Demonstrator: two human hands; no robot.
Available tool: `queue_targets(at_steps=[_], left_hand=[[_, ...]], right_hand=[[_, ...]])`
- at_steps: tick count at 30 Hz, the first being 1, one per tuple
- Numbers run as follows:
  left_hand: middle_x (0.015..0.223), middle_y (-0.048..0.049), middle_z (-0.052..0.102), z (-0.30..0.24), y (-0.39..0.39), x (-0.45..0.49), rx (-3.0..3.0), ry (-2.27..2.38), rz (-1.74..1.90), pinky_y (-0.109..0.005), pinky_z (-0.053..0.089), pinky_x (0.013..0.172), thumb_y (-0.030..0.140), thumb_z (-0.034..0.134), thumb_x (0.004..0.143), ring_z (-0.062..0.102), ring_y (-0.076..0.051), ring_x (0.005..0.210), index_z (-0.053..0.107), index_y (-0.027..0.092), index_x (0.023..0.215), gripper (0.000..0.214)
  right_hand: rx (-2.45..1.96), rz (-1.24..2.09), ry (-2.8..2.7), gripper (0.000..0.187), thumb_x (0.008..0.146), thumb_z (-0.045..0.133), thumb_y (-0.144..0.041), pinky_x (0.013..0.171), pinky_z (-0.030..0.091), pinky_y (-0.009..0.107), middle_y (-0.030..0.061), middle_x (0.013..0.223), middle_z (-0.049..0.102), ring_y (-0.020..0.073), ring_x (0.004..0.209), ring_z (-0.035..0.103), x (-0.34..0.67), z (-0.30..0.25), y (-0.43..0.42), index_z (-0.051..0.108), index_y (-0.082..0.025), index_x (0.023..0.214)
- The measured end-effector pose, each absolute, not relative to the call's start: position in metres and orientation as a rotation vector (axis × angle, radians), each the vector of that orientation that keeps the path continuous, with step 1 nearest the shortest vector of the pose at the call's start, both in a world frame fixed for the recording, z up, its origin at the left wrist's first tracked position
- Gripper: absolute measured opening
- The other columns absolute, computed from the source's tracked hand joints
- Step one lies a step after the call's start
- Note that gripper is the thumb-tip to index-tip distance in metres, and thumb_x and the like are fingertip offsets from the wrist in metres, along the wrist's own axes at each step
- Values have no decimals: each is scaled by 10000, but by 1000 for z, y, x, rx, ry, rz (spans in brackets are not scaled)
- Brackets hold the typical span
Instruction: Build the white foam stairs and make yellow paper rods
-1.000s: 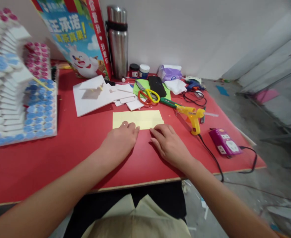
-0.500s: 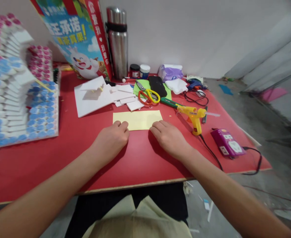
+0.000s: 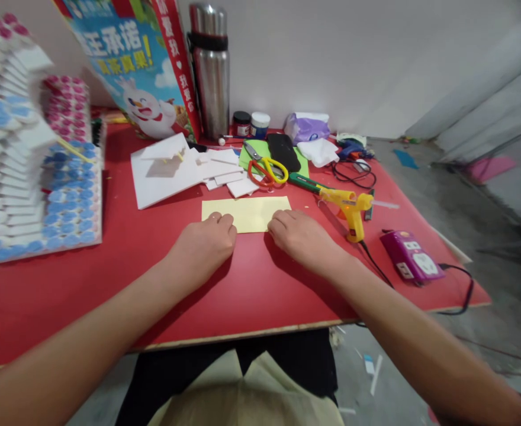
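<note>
A pale yellow strip of paper lies flat on the red tabletop in front of me. At its near left corner is my left hand, fingers curled and closed on the paper's edge. My right hand is closed in the same way at the near right corner. The fingertips and thumbs of both hands are partly hidden. Just beyond the strip lie scissors with red and yellow handles. To the right of my right hand stands a yellow glue gun with a clear glue stick in it.
White board pieces lie beyond my left hand. A large blue, pink and white model fills the left. Behind stand a steel flask, a printed bag and two jars. A purple power socket sits near the right edge.
My left hand has shifted slightly to the right along the paper's near edge. The right hand and the paper stay nearly in place. The view has moved a little.
</note>
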State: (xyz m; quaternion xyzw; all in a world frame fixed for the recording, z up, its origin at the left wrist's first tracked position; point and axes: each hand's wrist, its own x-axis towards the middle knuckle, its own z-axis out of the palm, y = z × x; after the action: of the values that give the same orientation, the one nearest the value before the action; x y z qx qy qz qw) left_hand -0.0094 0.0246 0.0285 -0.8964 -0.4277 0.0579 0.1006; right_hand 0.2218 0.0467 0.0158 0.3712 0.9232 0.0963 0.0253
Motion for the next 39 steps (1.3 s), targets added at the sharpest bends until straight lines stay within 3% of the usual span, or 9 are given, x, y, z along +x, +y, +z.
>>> queue_targets(at_steps=[6,15,19,39], left_hand=[[946,-153,644,23,24,-15,-2585,-1376,75,-300,381,497,6,397,934,634,-274,901,657,101,899,279],[947,-150,633,18,24,-18,-2573,-1380,35,-300,331,487,20,394,946,627,-275,899,643,104,913,264],[952,-149,631,17,25,-20,-2579,-1390,24,-308,324,489,49,382,965,624,-281,901,640,107,910,270],[928,-151,633,18,33,-23,-2626,-1390,18,-322,276,493,90,383,983,622,-276,839,642,101,916,268]], right_hand=[[1233,219,2692,221,983,425,-46,601,306,336,141,1036,610,194,697,522,217,23,40,632,-87,1049],[1267,157,2681,237,993,397,-28,662,366,314,137,1085,592,200,788,565,219,17,44,594,-90,1109],[1270,160,2728,196,1034,407,-103,637,334,313,117,1060,591,178,736,536,221,18,43,599,-111,1073],[1056,206,2661,188,1003,408,-56,562,231,337,127,1009,605,178,674,538,213,29,51,582,-100,1059]])
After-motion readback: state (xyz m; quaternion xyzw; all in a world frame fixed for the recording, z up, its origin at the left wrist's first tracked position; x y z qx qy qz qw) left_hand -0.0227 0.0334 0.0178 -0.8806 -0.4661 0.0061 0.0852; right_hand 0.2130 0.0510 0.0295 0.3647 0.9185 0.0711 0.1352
